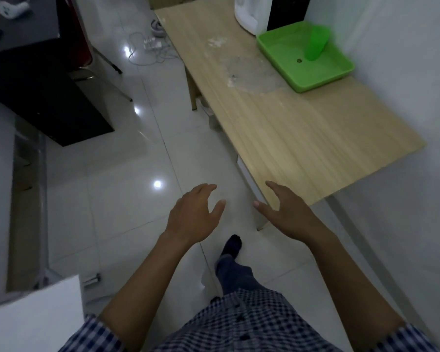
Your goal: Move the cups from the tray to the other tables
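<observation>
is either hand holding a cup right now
No, the left hand and right hand are both empty, and the green cup stands in the tray.

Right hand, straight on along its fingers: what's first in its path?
Probably the light wooden table: the open right hand hangs at its near corner, fingers pointing up along the bare top. Further on that line sits the green plastic tray holding a green cup. Height above the tabletop is unclear.

Desk (302, 128): pale wood-grain top, matt, with a rough whitish patch. Tray (285, 59) and cup (315, 43): smooth green plastic. Floor (127, 199): glossy white tiles. Shirt (252, 323): checked woven cloth.
</observation>
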Action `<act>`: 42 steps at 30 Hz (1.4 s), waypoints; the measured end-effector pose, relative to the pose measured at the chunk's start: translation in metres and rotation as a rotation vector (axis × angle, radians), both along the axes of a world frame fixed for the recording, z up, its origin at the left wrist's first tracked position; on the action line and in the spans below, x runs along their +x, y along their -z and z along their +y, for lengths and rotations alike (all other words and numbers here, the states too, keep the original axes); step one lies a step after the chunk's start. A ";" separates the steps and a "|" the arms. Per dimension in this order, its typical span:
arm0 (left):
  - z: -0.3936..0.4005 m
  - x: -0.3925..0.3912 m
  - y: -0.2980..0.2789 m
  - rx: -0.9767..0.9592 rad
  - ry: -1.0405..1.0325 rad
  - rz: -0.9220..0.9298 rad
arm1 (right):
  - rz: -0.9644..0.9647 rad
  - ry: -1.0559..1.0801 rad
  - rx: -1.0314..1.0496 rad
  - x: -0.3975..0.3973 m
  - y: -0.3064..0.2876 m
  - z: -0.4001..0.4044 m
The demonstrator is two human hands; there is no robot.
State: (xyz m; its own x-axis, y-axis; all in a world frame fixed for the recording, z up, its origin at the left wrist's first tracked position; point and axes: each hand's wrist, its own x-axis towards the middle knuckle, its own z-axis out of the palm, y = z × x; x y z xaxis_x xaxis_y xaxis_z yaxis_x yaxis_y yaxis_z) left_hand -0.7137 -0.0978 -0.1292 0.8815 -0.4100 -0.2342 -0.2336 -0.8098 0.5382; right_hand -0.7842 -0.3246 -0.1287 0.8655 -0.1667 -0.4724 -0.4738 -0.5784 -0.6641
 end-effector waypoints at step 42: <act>-0.166 0.580 0.023 0.020 0.648 -0.124 | -0.109 0.654 -0.208 0.438 -0.001 -0.064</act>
State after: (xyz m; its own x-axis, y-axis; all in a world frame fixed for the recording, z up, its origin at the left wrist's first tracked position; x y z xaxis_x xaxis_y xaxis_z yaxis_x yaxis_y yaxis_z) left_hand -0.1334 -0.2635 -0.1525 0.4789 -0.8632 -0.1599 -0.7365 -0.4942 0.4619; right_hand -0.3463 -0.3885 -0.1275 0.5971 -0.7477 -0.2906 -0.7054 -0.3169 -0.6340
